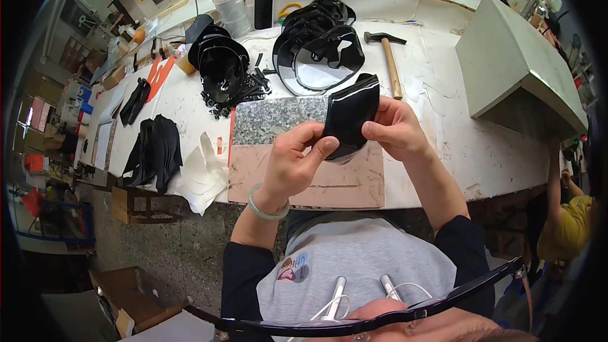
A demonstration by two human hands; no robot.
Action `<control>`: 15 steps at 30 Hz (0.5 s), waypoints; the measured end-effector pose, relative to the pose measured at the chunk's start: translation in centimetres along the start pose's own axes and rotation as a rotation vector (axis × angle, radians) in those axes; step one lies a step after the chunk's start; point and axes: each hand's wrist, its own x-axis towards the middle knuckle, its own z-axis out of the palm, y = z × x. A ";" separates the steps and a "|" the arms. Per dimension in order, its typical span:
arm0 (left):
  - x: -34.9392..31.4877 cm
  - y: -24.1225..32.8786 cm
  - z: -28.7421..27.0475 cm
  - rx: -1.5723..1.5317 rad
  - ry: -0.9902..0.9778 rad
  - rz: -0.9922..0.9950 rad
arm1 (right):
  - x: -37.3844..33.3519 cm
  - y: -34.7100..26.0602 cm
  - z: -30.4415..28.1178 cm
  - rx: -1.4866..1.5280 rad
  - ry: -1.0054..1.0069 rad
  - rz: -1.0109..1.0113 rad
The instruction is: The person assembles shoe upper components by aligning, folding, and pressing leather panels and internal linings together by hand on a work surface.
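Observation:
Both my hands hold a black, glossy, folded piece of leather-like material [354,111] above the bench. My left hand [286,159] pinches its lower left edge, thumb on top. On the right edge, my right hand [403,128] grips it between thumb and fingers. A light line runs along the piece's upper edge, and its underside is hidden. Below lie a speckled stone slab [269,120] and a pinkish-brown board [304,180]. Beyond the slab is a pile of glossy black curved pieces [320,50]. A wooden-handled hammer [392,66] lies beyond my right hand.
More black pieces [221,66] and small black strips [253,85] sit left of the pile. Dark cut pieces [157,152] and white pieces [206,174] lie at left. A large pale box [513,57] stands right; a person in yellow [565,228] is beyond it.

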 end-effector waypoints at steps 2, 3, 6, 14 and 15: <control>-0.1 0.3 0.4 -0.110 0.024 -0.088 | -0.1 0.2 -0.8 -0.038 -0.004 -0.008; 0.0 0.4 0.1 -0.109 0.021 -0.087 | -0.2 0.3 -1.0 -0.073 -0.002 -0.010; 0.6 0.4 -1.2 0.110 -0.111 -0.168 | 0.7 -0.9 -1.5 0.008 0.035 0.064; 0.4 0.6 1.1 -0.045 0.090 -0.040 | 1.1 0.0 -1.7 0.154 -0.079 0.056; 0.3 0.8 1.3 0.048 0.093 -0.008 | 1.0 0.1 -1.6 0.152 -0.080 0.058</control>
